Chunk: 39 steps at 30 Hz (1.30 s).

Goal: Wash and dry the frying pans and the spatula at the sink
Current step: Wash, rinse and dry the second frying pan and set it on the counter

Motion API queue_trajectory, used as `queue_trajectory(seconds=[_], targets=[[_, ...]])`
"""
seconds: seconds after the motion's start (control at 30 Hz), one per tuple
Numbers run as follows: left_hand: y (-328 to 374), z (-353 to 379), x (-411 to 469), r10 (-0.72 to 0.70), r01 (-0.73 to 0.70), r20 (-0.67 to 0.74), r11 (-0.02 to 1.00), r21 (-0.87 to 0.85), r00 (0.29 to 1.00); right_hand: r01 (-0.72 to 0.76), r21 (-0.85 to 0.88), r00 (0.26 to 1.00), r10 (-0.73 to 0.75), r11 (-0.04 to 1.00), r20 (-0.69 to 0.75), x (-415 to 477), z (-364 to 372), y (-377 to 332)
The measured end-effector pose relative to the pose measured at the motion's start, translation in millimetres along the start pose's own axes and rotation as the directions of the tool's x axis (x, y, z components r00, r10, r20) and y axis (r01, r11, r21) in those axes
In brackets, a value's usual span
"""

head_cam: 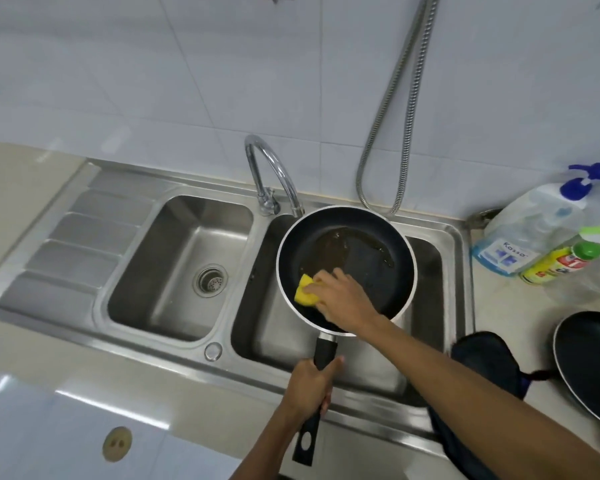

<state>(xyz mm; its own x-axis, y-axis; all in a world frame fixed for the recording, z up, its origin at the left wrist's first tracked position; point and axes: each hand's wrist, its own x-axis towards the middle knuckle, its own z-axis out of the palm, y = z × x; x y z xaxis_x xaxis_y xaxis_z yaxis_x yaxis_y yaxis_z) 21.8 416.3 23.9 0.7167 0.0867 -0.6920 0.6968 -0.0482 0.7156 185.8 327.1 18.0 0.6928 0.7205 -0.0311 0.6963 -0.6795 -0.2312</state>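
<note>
2 bare forearms reach in from the lower edge; the left hand (309,384) sits just below the frying pan (361,258), fingers curled round its black handle (324,351), thumb lying along the grip; the right forearm crosses from the lower right over the pan's near rim; the right hand (345,301) lies palm down inside the pan, fingers bent over a yellow sponge (305,292) at its left side.

Cool, even overhead light fills the frame. Soft shadow pools in the sink (426,271) beneath the fingers (321,284) of the right hand (347,303). Glare streaks the faucet (274,168) beyond them and the glossy counter (84,400) far to their left. Wide-angle distortion bows the edges, and the bottles (534,233) far to their right look soft.
</note>
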Motion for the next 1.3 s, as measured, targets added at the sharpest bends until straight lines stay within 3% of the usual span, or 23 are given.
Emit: queue_trajectory(seconds=[0.2,0.33,0.47,0.57,0.73,0.9,1.0,1.13,1.23,1.3], targets=[[-4,-25,-8,0.017,-0.017,-0.007,1.000,-0.016,1.000,-0.302,-0.062,0.953,0.300,0.951,-0.048,63,-19,45],[-7,-39,-3,0.006,-0.006,-0.008,1.000,-0.004,1.000,-0.425,-0.117,0.903,0.430,0.897,0.018,7,-20,49],[-5,-32,4,-0.034,0.034,0.036,0.999,-0.005,0.999,-0.336,0.073,0.935,0.324,0.939,0.146,-43,-2,-14],[-8,-31,0,-0.016,0.011,0.123,0.999,0.041,0.992,-0.252,0.119,0.965,0.239,0.960,0.110,-5,4,-39],[-14,-39,-9,-0.007,-0.006,0.142,0.996,0.088,0.990,-0.350,-0.035,0.930,0.352,0.936,0.102,62,5,9],[-21,-60,-5,-0.002,-0.012,0.153,0.996,0.090,0.988,-0.458,-0.219,0.874,0.481,0.861,0.063,11,12,57],[-22,-64,-2,-0.003,-0.010,0.139,0.995,0.096,0.990,-0.486,-0.136,0.849,0.503,0.863,0.163,-40,25,25],[-20,-66,1,-0.019,0.001,0.144,0.992,0.126,0.989,-0.332,0.115,0.916,0.291,0.936,0.275,-50,45,-50],[-18,-69,-2,-0.030,0.003,0.186,0.990,0.142,0.982,-0.389,0.336,0.893,0.260,0.858,0.368,1,47,-78],[-17,-72,-5,-0.045,0.017,0.180,0.988,0.156,0.983,-0.450,0.366,0.876,0.325,0.814,0.356,40,43,-69]])
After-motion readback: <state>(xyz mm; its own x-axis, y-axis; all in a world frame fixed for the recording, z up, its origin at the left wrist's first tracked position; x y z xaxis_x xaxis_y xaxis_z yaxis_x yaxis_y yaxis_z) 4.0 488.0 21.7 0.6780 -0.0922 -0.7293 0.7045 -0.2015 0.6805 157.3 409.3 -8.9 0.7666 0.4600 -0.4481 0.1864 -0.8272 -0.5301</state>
